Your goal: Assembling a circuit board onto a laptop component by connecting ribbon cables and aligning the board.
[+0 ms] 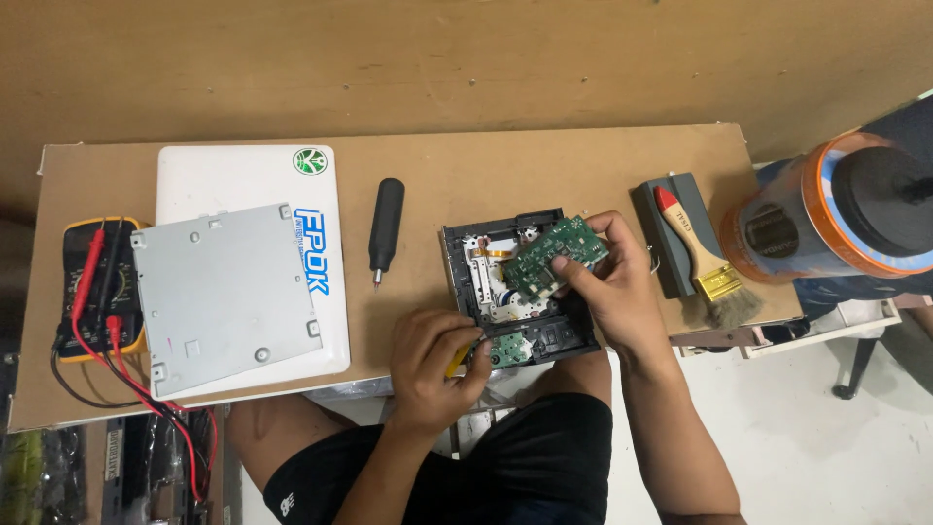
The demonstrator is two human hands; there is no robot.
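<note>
Right hand (pixel 612 282) pinching green circuit board (pixel 556 258), tilted above black drive chassis (pixel 515 292), long axis running near-left to far-right. Left hand (pixel 432 360) closed on yellow-handled tool (pixel 457 358) at chassis near edge.

even, fairly bright overhead light falls on the brown table (pixel 437 156), with soft short shadows; beyond its left end the corner goes dim, focus stays sharp.

Brown board tabletop (pixel 544 156), brown wall (pixel 389 58) behind, pale floor (pixel 797 428) at rt
</note>
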